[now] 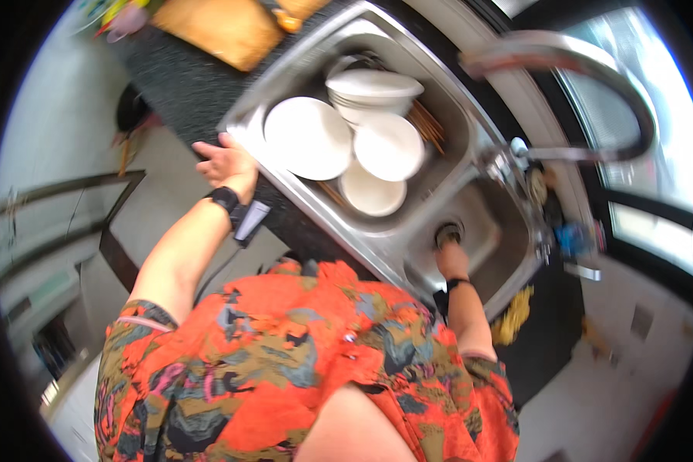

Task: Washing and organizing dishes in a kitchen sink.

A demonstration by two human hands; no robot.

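My right hand (pixel 453 260) reaches down into the small basin of a steel double sink (pixel 401 237), with its fingers at the round drain (pixel 449 231); whether they grip anything is hidden. Beside the large basin's outer edge, my left hand (pixel 228 164) has its fingers spread and holds nothing. In the large basin lie a white plate (pixel 308 138), a stack of white bowls (pixel 374 86), a white bowl (pixel 389 146) and another bowl (pixel 373 189) below it. Wooden chopsticks (pixel 430 124) lie along the basin's far side.
A curved faucet (pixel 641 104) rises beyond the sink beside the window. Wooden boards (pixel 219 29) lie on the dark countertop (pixel 190 75) at the upper left. A yellow cloth (pixel 514 317) lies next to the small basin. Dark cookware (pixel 355 60) sits behind the bowls.
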